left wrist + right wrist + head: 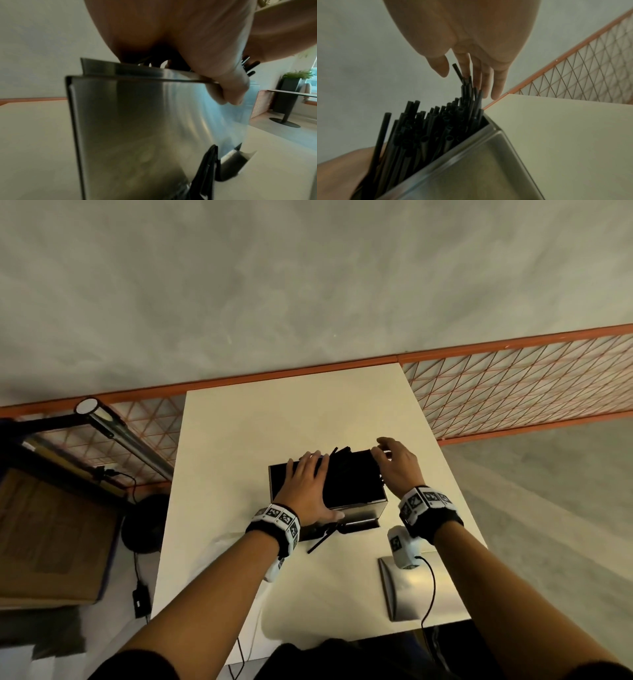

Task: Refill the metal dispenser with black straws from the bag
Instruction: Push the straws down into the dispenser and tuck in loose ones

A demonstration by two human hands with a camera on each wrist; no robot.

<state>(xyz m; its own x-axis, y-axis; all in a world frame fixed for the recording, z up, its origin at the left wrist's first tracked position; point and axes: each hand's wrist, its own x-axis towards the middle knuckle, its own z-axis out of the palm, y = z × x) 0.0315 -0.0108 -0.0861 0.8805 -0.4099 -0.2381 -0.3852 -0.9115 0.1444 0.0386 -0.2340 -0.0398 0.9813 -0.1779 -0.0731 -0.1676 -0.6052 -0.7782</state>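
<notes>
The metal dispenser stands mid-table, open at the top and packed with black straws. My left hand lies flat over the left part of the straws, its thumb hanging over the front rim of the dispenser. My right hand hovers at the far right end. Its straight fingers touch the uneven straw ends that stick out above the dispenser wall. A few straws poke out of the front slot. I see no bag.
A metal lid lies on the white table at the front right, below my right wrist. An orange mesh railing runs behind the table. To the left are a cardboard box, a tube lamp and cables.
</notes>
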